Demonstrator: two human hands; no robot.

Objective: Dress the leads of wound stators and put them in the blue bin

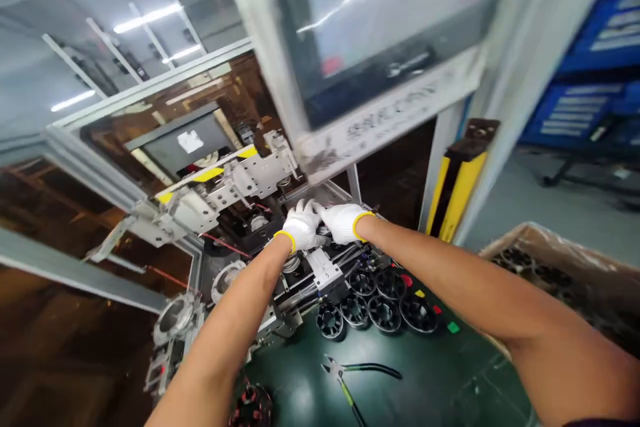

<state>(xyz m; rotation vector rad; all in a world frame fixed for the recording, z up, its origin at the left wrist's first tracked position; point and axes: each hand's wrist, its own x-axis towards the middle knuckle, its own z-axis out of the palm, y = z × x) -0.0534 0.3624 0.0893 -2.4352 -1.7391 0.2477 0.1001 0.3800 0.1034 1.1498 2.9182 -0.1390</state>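
My left hand and my right hand, both in white gloves with yellow cuffs, meet over the machine fixture. Their fingers are bent and close together, and whatever lies under them is hidden. Just below the hands sits a pale metal block among steel rods. Several black slotted rings stand grouped on the green bench top, below the fixture. Nearer to me lie diagonal cutters with their handles spread apart.
A screen panel hangs above the hands. A yellow post stands to the right, beside a lined carton of similar rings. Silver metal rings sit at left. A dark round part with reddish windings is at the bottom.
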